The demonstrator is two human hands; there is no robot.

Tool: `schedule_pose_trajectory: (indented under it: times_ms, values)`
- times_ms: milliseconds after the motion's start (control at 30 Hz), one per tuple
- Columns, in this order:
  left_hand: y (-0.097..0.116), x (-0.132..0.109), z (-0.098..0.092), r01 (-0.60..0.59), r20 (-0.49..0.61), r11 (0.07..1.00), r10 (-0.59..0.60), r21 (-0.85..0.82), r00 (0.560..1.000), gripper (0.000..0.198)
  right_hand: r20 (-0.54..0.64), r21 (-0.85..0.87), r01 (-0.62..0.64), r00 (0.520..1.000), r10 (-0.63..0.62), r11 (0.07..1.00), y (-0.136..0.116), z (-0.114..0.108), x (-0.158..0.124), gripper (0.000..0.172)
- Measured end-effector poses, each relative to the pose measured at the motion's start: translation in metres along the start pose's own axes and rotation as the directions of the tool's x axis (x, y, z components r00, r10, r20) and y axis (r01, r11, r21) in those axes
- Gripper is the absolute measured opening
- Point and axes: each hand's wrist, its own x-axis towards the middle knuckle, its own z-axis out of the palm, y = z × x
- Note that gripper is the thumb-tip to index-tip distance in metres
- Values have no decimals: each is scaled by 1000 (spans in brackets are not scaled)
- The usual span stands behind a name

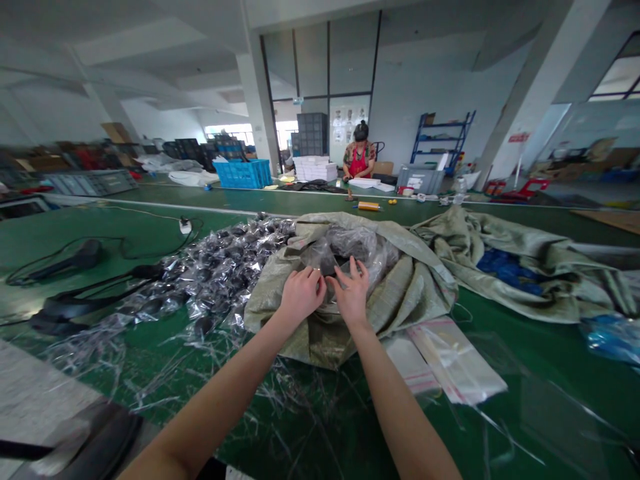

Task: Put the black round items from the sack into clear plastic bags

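Note:
My left hand [303, 293] is closed, its fingers curled over the edge of a clear plastic bag [327, 258] at the mouth of a large olive woven sack [280, 287]. Close beside it, my right hand [353, 290] pinches at the same clear film with thumb and forefinger, the other fingers raised. Something dark shows through the film between the hands; its kind is hidden. Left of the sack lies a heap of dark rounded pieces [215, 260], each wrapped in shiny clear plastic.
Flat clear bags [457, 360] lie right of the sack. Another woven sack [540, 293] holds blue wrapped items [510, 270]. Dark strapped objects [90, 303] and a cable lie left; plastic strips litter the front. Across the green table [150, 233] sits a person in a red apron [359, 163].

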Motion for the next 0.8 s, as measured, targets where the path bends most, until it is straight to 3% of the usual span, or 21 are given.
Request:
schedule_pose_trajectory:
  times_ms: [167,300,367,467,633,700,800]
  values:
    - [1,-4,4,7,-43,999,-8,-34,999,29,0,177,-110,994,112,978,-2,7,-2,33]
    - [3,-5,6,-13,-36,998,10,-62,999,30,90,419,-327,943,319,847,-4,16,-4,43]
    - [5,-6,8,-38,-30,996,36,-75,999,30,117,480,-371,925,361,795,-5,19,-4,46]
    - [7,-7,10,-24,-39,988,18,-152,999,29,137,473,-361,931,338,804,-6,19,-4,45]
    - [1,-5,7,30,-17,889,-43,-456,999,24,160,378,-288,956,244,880,-1,5,4,41]
    - [-9,-1,3,66,-36,851,-99,-521,994,22,257,373,-301,942,213,878,2,-7,9,42]
    - [-27,10,-4,41,-100,839,-113,-543,988,12,465,404,-338,876,127,850,5,-28,19,43]
